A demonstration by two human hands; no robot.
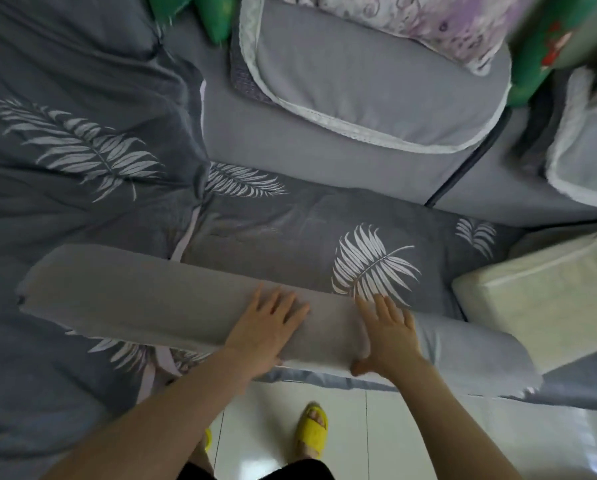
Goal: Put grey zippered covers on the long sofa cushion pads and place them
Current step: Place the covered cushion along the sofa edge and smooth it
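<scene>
The long cushion [144, 292] wears plain light grey. The spread [65, 202] beneath is dark grey with white feathery leaves. A bare pad [546, 306] is cream; the slippers [311, 429] are yellow.

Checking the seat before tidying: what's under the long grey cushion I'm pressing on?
The long grey cushion lies on a dark leaf-print sheet, which shows around it. The left hand and right hand press flat on top. What lies directly beneath is covered.
</scene>
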